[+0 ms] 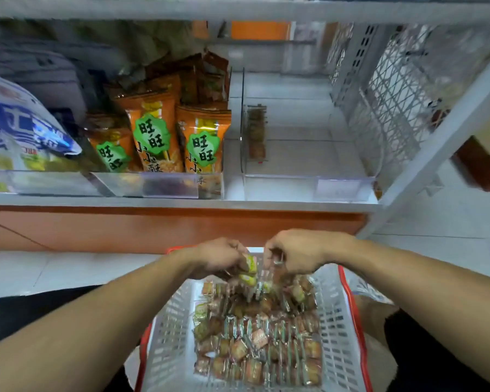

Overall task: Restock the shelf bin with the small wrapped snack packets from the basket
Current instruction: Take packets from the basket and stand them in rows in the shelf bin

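Item: small wrapped snack packets, loose heap in the white basket (red rim), near centre, below the shelf.

Step in hand, as judged: gathering a handful at the basket's far end. Best done by cupping packets between both hands, closing firmly before lifting, so none spill on the way to the clear shelf bin (far right, almost bare; only a short row along its left wall).

Left hand: fingers curled round several packets, one green wrapper showing at the tips. Right hand: fingers bent down into the heap, pinching packets.

Remaining packets lie just beneath and nearward of both hands.
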`<state>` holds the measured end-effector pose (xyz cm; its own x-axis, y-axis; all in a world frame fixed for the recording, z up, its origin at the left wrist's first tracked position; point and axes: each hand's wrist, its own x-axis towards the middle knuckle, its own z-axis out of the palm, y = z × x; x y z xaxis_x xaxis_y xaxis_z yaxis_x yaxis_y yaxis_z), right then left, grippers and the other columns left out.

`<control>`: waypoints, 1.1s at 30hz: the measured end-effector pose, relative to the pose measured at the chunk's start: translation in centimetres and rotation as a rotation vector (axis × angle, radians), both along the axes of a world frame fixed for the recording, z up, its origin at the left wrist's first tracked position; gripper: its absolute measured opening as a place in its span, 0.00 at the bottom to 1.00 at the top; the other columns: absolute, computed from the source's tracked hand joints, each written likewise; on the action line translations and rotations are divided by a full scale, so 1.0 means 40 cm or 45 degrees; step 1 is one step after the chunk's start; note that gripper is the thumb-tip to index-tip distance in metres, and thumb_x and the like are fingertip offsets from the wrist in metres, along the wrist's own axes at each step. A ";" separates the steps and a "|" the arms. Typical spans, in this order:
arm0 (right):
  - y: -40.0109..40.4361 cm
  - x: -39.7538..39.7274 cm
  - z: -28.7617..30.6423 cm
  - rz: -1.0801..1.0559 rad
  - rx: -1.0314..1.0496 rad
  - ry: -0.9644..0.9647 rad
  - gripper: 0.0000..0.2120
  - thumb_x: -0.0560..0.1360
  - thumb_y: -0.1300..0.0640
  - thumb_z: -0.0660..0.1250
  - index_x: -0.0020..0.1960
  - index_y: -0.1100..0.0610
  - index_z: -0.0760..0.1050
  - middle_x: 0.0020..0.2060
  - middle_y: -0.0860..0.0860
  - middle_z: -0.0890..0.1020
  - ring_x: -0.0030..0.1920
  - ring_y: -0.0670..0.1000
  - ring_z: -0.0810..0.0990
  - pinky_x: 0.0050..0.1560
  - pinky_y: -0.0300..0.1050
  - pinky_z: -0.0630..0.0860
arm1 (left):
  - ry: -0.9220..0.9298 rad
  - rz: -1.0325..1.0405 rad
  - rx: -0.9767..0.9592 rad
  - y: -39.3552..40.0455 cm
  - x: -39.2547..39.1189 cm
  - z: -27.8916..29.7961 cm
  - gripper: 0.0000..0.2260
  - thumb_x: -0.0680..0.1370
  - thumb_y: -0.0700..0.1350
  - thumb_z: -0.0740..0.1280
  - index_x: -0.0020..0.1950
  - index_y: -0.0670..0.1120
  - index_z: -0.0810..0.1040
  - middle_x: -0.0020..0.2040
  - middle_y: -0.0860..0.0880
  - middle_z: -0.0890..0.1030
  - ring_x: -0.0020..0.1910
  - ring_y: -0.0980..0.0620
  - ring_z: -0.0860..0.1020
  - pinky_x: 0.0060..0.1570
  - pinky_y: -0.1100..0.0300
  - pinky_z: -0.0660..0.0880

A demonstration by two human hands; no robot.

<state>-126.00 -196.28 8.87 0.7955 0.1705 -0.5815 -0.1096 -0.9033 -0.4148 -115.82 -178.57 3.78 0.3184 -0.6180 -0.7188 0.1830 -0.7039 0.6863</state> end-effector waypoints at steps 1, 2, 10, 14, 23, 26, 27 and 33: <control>-0.009 0.001 0.061 -0.032 0.065 -0.064 0.14 0.70 0.58 0.75 0.54 0.48 0.80 0.40 0.45 0.81 0.35 0.42 0.76 0.38 0.44 0.73 | 0.041 -0.011 -0.082 -0.007 0.006 0.057 0.07 0.78 0.32 0.67 0.52 0.42 0.79 0.42 0.42 0.82 0.41 0.45 0.80 0.39 0.56 0.78; -0.020 0.001 0.121 -0.098 0.174 -0.120 0.16 0.69 0.60 0.76 0.54 0.48 0.80 0.40 0.45 0.82 0.35 0.41 0.76 0.38 0.42 0.74 | 0.073 0.006 -0.179 -0.014 0.012 0.112 0.07 0.78 0.33 0.67 0.52 0.43 0.80 0.42 0.42 0.82 0.40 0.47 0.80 0.39 0.57 0.79; -0.064 0.005 0.316 -0.909 1.368 -0.598 0.14 0.70 0.70 0.72 0.53 0.59 0.79 0.43 0.57 0.83 0.41 0.51 0.82 0.40 0.40 0.80 | 0.244 0.478 -0.877 -0.003 0.053 0.356 0.14 0.71 0.37 0.73 0.56 0.41 0.84 0.54 0.39 0.86 0.50 0.45 0.86 0.42 0.56 0.83; -0.047 0.036 0.256 -1.137 1.560 -0.660 0.20 0.64 0.64 0.75 0.55 0.58 0.80 0.42 0.53 0.84 0.42 0.50 0.84 0.42 0.40 0.80 | 0.171 0.665 -0.870 -0.022 0.059 0.339 0.14 0.77 0.36 0.69 0.62 0.39 0.80 0.58 0.39 0.85 0.54 0.43 0.86 0.42 0.57 0.84; -0.026 0.053 0.216 -0.323 0.521 -1.582 0.16 0.68 0.72 0.75 0.46 0.52 0.85 0.49 0.46 0.84 0.58 0.49 0.81 0.59 0.42 0.76 | 0.204 0.511 -0.852 -0.053 0.050 0.311 0.10 0.79 0.35 0.66 0.57 0.42 0.83 0.53 0.40 0.86 0.47 0.45 0.86 0.38 0.57 0.82; -0.023 0.039 0.202 -0.329 0.586 -1.389 0.11 0.73 0.62 0.71 0.53 0.50 0.83 0.56 0.43 0.83 0.66 0.51 0.77 0.65 0.45 0.73 | 0.184 0.522 -0.867 -0.053 0.055 0.310 0.12 0.80 0.34 0.66 0.58 0.45 0.84 0.55 0.40 0.86 0.47 0.46 0.86 0.39 0.58 0.82; -0.022 0.036 0.199 -0.397 0.656 -1.348 0.10 0.74 0.58 0.71 0.54 0.49 0.82 0.56 0.44 0.83 0.66 0.51 0.78 0.65 0.47 0.73 | 0.166 0.515 -0.869 -0.052 0.057 0.310 0.11 0.79 0.35 0.67 0.57 0.46 0.85 0.55 0.41 0.86 0.48 0.47 0.86 0.40 0.58 0.82; -0.038 0.048 0.203 -0.763 0.769 -1.209 0.21 0.70 0.53 0.78 0.60 0.41 0.78 0.55 0.42 0.84 0.59 0.48 0.82 0.59 0.48 0.78 | 0.117 0.402 -0.847 -0.037 0.066 0.303 0.12 0.76 0.36 0.72 0.57 0.49 0.85 0.56 0.43 0.86 0.52 0.43 0.86 0.45 0.56 0.82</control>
<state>-124.06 -197.79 17.01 0.8983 -0.3204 0.3006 0.1315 -0.4568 -0.8798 -113.19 -180.05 15.89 0.5092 -0.8214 -0.2570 0.3854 -0.0494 0.9214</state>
